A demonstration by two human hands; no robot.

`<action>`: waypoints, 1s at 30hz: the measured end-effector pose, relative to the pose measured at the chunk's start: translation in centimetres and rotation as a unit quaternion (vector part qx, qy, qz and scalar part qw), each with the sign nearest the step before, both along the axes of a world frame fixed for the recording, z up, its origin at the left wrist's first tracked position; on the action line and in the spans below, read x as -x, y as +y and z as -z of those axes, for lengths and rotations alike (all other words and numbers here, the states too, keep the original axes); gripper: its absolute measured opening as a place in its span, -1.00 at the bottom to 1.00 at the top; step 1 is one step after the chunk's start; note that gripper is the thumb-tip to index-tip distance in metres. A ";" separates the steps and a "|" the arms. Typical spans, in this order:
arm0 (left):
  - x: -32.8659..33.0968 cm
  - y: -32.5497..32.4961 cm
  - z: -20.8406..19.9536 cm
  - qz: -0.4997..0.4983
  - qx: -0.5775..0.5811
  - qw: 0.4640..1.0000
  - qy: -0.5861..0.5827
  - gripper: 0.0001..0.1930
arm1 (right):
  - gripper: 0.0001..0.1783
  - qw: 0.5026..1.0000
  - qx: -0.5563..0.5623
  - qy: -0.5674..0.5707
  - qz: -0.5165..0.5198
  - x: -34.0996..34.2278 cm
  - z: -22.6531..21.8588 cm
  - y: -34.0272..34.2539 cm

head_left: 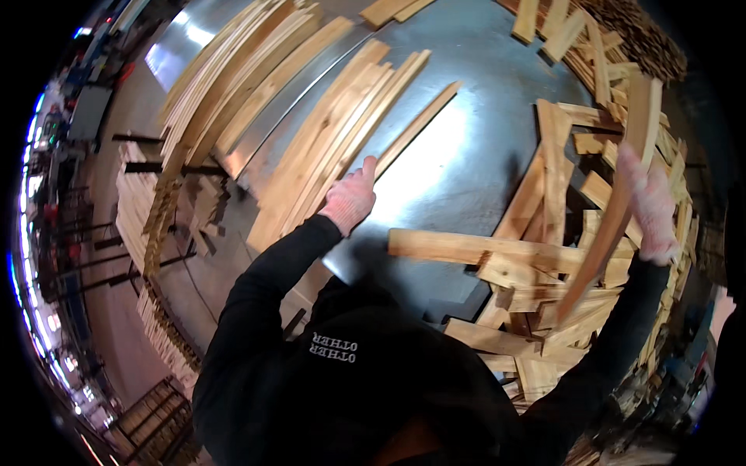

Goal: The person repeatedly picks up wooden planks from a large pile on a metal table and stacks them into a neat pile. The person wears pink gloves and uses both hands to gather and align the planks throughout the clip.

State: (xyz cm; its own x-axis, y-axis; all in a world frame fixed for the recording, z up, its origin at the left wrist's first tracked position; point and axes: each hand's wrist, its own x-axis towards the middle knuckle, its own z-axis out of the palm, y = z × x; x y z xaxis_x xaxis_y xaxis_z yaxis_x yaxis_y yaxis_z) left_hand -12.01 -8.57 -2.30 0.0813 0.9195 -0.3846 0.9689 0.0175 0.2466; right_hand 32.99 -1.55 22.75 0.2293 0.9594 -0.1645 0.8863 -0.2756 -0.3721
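Note:
My left hand [350,200], in a pale pinkish glove, is at the near end of a narrow wooden strip [420,116] on the metal table. Its fingers look closed around that end, though partly hidden. Just left of it lie several long wooden boards [322,128], side by side. On the right, my gloved right hand [653,210] grips a long wooden board [610,233]. That board is raised and tilted over a jumbled pile of short wood pieces [571,307].
The shiny metal table [466,171] reflects light. At the left, more long boards [241,70] rest in a stack, with dark metal rack arms [144,167] below. Several wood offcuts [552,27] lie at the far right. One plank [435,245] juts from the pile over the table.

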 end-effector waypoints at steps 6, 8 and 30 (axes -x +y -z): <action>2.8 -0.8 -0.3 -0.001 0.000 0.995 -0.097 -0.40 | -0.63 0.961 -0.040 -0.111 -0.249 8.5 16.2 8.3; 2.6 -1.2 -2.2 -0.058 0.030 0.988 -0.139 -0.32 | -0.43 0.971 0.132 -0.043 -0.195 15.5 21.0 8.4; -9.5 -8.4 1.6 0.326 -0.153 0.931 -0.056 -0.14 | -0.44 0.911 -0.318 0.242 -0.100 2.6 7.0 2.6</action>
State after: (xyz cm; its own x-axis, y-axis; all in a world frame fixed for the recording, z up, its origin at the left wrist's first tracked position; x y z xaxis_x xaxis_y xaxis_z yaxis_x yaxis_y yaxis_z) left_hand -2.53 -16.94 -3.90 0.6849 0.7254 -0.0692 0.7167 -0.6534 0.2438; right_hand 30.35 1.04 15.79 0.0887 0.9102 0.4045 0.5843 0.2814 -0.7612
